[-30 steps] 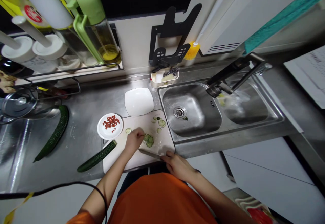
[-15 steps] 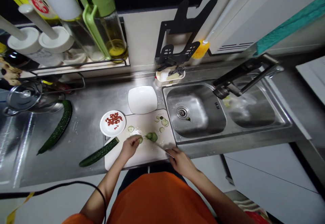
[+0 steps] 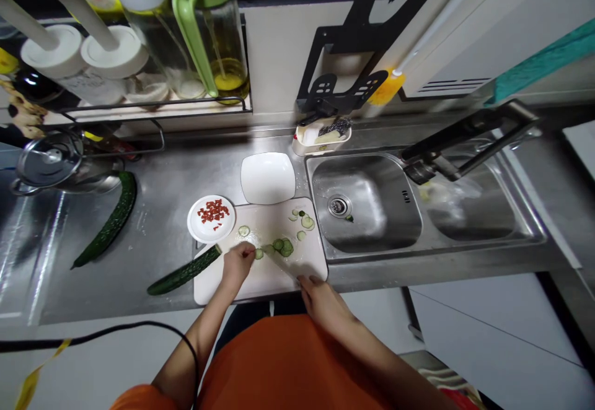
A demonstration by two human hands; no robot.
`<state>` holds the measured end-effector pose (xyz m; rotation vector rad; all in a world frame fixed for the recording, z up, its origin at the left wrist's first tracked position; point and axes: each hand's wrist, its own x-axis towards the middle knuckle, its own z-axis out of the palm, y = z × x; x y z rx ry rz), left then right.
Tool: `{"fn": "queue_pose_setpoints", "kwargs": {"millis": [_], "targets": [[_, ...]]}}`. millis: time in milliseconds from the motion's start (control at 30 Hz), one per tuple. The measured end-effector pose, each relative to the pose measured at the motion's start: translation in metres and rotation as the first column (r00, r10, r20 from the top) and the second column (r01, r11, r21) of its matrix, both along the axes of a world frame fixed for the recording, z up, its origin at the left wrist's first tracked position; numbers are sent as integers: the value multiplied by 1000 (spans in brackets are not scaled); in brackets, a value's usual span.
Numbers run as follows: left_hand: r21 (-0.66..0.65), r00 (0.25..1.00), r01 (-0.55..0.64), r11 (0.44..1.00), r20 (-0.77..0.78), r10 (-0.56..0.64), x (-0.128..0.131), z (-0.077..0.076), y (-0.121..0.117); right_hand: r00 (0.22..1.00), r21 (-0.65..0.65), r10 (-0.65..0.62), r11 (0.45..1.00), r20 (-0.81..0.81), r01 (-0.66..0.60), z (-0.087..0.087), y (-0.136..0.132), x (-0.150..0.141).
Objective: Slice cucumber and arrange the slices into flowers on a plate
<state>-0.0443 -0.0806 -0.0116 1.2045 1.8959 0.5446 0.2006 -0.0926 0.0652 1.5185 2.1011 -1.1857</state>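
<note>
On the white cutting board (image 3: 260,277) my left hand (image 3: 236,262) is curled, its fingertips pinching a small cucumber piece (image 3: 258,253). My right hand (image 3: 320,297) grips the handle of a knife (image 3: 283,267), whose blade lies across the board toward the cut cucumber slices (image 3: 282,246). More slices (image 3: 302,220) lie scattered at the board's far right, and a single one (image 3: 243,231) at its far left. A half cucumber (image 3: 183,271) rests at the board's left edge.
A small round plate of red chopped bits (image 3: 211,218) and an empty square white plate (image 3: 268,178) stand behind the board. A whole cucumber (image 3: 108,225) lies at left near a pot lid (image 3: 46,162). The steel sink (image 3: 367,209) and faucet (image 3: 460,140) are to the right.
The view has tilted down and shifted. My right hand swung the knife from lying along the board's front edge to pointing toward the slices. My left hand stayed at the cucumber piece.
</note>
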Motion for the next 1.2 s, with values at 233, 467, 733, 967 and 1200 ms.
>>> {"fn": "queue_pose_setpoints", "kwargs": {"millis": [233,467,733,967,1200], "targets": [[-20,996,1,1000,-92,-3,4,2,-3,990,-24,98,995,102,-96,9,2,-17],[-37,993,5,999,-119,-9,2,2,-4,984,-77,123,990,125,-114,13,5,-23],[-27,992,31,999,-120,-34,1,1,-3,982,-109,120,989,146,-104,15,4,-27],[-43,992,28,999,-124,-33,2,3,-1,980,-130,103,988,168,-81,17,3,-37],[-55,995,28,998,-99,-33,1,6,-1,983,-172,59,985,171,-29,22,0,-27]]}}
